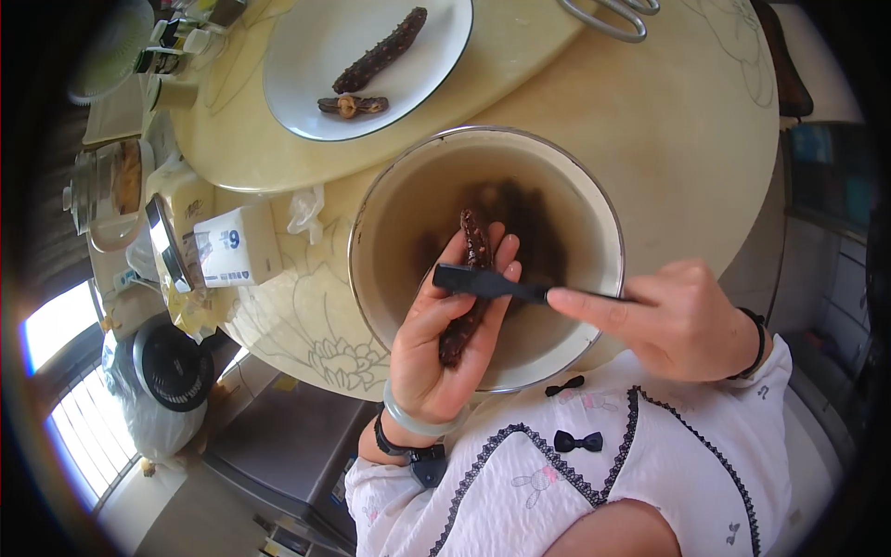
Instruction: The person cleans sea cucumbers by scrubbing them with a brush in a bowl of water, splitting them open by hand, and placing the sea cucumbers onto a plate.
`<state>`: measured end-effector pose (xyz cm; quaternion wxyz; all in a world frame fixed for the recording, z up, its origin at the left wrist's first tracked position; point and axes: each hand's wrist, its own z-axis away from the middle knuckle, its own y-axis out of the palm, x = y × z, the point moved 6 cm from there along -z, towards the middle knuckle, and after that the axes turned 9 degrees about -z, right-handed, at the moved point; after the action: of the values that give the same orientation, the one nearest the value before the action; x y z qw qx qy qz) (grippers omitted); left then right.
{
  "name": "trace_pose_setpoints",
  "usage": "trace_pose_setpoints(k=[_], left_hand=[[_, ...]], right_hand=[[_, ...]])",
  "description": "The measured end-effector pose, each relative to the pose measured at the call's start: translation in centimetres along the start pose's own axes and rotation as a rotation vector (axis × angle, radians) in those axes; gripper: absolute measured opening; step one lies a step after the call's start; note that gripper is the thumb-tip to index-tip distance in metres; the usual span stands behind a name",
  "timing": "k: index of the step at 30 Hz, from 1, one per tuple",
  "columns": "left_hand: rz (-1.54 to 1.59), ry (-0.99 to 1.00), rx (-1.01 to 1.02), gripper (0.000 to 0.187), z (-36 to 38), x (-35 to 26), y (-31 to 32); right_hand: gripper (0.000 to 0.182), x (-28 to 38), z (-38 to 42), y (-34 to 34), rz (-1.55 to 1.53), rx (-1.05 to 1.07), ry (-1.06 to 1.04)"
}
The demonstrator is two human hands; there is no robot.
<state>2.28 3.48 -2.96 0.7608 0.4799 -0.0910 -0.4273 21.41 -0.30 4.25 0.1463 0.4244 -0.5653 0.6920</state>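
Observation:
My left hand (429, 345) cradles a dark, bumpy sea cucumber (453, 342) lengthwise along the palm, fingers curled up beside it. Between the fingers of my right hand (673, 320) is the handle of a black brush (506, 282), its flat head lying across the middle of the sea cucumber; the bristle side faces down, hidden. Both are held over a wide white basin (608, 218) of cloudy brown water, where blurred dark shapes (534, 218) lie under the surface.
Beyond the basin, a white plate (302, 60) bears one long sea cucumber (382, 51) and a shorter piece (353, 107). Scissors (613, 23) lie at the far edge. Left of the basin stand a white tissue pack (237, 246), a glass pot (116, 190) and several jars (181, 42).

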Motion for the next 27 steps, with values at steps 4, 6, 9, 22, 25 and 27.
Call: trace_pose_setpoints(k=[4,6,9,22,25,27], left_hand=[[-0.007,-0.054,-0.078,0.061,0.0,0.2,0.2],[-0.041,-0.039,-0.059,0.061,-0.1,0.1,0.2],[0.020,-0.021,0.003,0.061,0.1,-0.1,0.2],[0.093,-0.017,-0.093,0.061,0.0,-0.2,0.1],[0.123,-0.031,0.001,0.063,-0.1,-0.2,0.4],[0.029,-0.039,-0.019,0.065,-0.1,-0.2,0.8]], right_hand=[[0.069,-1.9,-0.8,-0.2,0.263,-0.222,-0.017],[0.059,-1.0,-0.7,-0.7,0.162,-0.172,0.004],[0.058,-0.5,-0.3,0.2,-0.062,0.008,-0.008],[0.059,-1.6,-0.4,-0.3,0.083,-0.098,0.054],[0.060,-0.2,0.0,-0.7,-0.034,-0.026,0.027],[0.060,-0.4,-0.1,-0.5,0.015,-0.005,0.025]])
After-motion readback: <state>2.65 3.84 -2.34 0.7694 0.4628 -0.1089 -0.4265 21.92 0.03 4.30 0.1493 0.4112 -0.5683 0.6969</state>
